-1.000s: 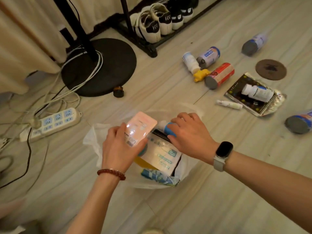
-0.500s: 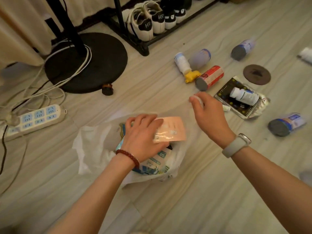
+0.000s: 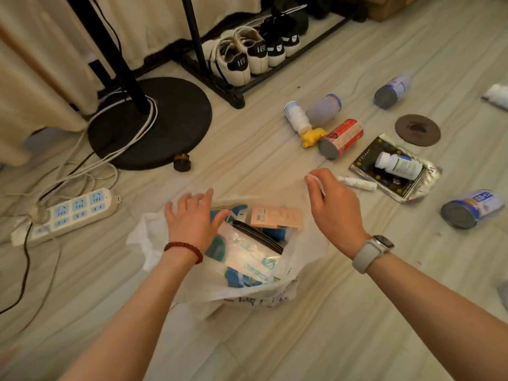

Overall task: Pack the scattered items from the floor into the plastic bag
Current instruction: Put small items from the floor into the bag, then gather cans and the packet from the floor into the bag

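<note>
The white plastic bag (image 3: 247, 295) lies open on the floor with packets and a pink sachet (image 3: 275, 217) inside. My left hand (image 3: 192, 218) hovers over the bag's left side, fingers spread and holding nothing. My right hand (image 3: 335, 204) pinches the bag's thin far-right rim and holds it up. Scattered to the right lie a red can (image 3: 342, 138), a white bottle with a yellow cap (image 3: 298, 118), a grey can (image 3: 324, 105), a small white tube (image 3: 357, 183), a white bottle (image 3: 397, 165) on a black foil packet (image 3: 365, 158), and a blue can (image 3: 471, 207).
A power strip (image 3: 74, 213) with trailing cables lies at the left. Behind it stand a round black stand base (image 3: 165, 119) and a shoe rack (image 3: 236, 97) with shoes. A small dark jar (image 3: 182, 162), a brown disc (image 3: 417, 129) and another can (image 3: 391, 90) also lie on the floor.
My left hand has let go of the pink sachet, which now lies in the bag. My right hand left the bag's inside and took hold of its rim on the right.
</note>
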`<state>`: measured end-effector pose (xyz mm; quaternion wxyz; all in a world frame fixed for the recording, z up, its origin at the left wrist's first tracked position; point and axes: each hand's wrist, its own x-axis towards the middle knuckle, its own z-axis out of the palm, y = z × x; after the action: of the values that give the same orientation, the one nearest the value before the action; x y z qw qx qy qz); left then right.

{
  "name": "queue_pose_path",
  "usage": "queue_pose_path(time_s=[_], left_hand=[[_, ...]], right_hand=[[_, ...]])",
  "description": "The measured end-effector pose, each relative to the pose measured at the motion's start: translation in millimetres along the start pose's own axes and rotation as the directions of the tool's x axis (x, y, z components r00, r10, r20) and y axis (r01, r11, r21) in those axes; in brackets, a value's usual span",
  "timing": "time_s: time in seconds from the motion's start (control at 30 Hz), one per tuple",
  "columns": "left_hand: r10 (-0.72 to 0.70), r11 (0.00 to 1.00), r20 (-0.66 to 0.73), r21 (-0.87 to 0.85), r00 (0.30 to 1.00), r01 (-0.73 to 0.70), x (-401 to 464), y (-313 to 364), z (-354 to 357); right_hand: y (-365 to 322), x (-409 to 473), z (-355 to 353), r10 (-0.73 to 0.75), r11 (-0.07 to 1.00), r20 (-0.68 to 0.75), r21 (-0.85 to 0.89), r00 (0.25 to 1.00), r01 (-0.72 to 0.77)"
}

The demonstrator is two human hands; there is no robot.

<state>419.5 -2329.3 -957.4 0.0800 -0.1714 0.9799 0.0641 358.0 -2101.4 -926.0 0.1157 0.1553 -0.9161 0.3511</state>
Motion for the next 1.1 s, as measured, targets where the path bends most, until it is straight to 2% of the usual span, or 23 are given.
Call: queue_pose_path(time_s=[0.03,0.1,0.2,0.33,0.43,0.6,0.67,0.73,0.8,0.83,0.9,1.0,1.1], left_hand=[[0.012,0.999,0.032,-0.042,0.999,-0.010,5.1,-5.0,-0.1],[0.035,0.984,-0.002,-0.172,0.999,-0.035,11.2,-6.6,-4.4],[0.003,0.952,-0.186,-0.301,0.982,-0.060,24.6,4.2,-24.1],[-0.010,0.915,-0.429,-0.367,0.903,-0.165,49.7,19.2,-68.1],[-0.020,0.936,-0.471,-0.318,0.882,-0.149,67.0,27.2,-87.6],[0.004,0.960,-0.331,-0.261,0.943,-0.096,75.6,38.8,-63.8],[-0.020,0.976,-0.296,-0.214,0.955,-0.046,72.3,40.3,-51.3],[-0.039,0.982,-0.277,-0.190,0.960,-0.015,69.5,44.5,-46.8],[-0.013,0.973,-0.312,-0.223,0.950,-0.060,68.5,54.1,-46.3],[0.022,0.964,-0.356,-0.239,0.934,-0.113,67.8,61.2,-48.6],[0.112,0.936,-0.433,-0.257,0.894,-0.241,64.9,81.5,-56.9],[0.264,0.874,-0.466,-0.255,0.844,-0.414,54.6,127.9,-76.6],[0.427,0.782,-0.484,-0.227,0.764,-0.581,42.8,179.5,-88.8]], right_hand=[[2.8,2.2,-1.7,0.020,1.000,-0.007,0.004,1.000,-0.020],[7.9,9.1,-6.8,0.044,0.999,-0.034,0.015,0.998,-0.044],[7.4,23.4,-18.4,0.029,0.999,-0.115,0.046,0.993,-0.023],[-9.4,60.7,-43.0,0.040,0.986,-0.308,0.167,0.950,0.013],[-10.5,87.2,-49.0,0.029,0.989,-0.357,0.145,0.934,0.025],[7.1,84.7,-31.3,0.022,1.000,-0.261,0.003,0.965,-0.022],[18.9,77.7,-21.7,0.042,0.988,-0.118,-0.146,0.992,-0.059],[31.3,69.8,-12.1,0.051,0.956,0.099,-0.291,0.994,-0.020],[39.9,61.8,-8.7,0.066,0.949,0.289,-0.313,0.955,0.030],[41.7,58.4,-11.0,0.070,0.954,0.333,-0.298,0.940,0.034],[41.9,53.7,-23.9,0.036,0.965,0.327,-0.256,0.944,0.052],[39.5,54.3,-59.2,-0.049,0.967,0.258,-0.231,0.965,0.111],[46.6,54.1,-97.9,-0.009,0.981,0.188,-0.189,0.982,0.046]])
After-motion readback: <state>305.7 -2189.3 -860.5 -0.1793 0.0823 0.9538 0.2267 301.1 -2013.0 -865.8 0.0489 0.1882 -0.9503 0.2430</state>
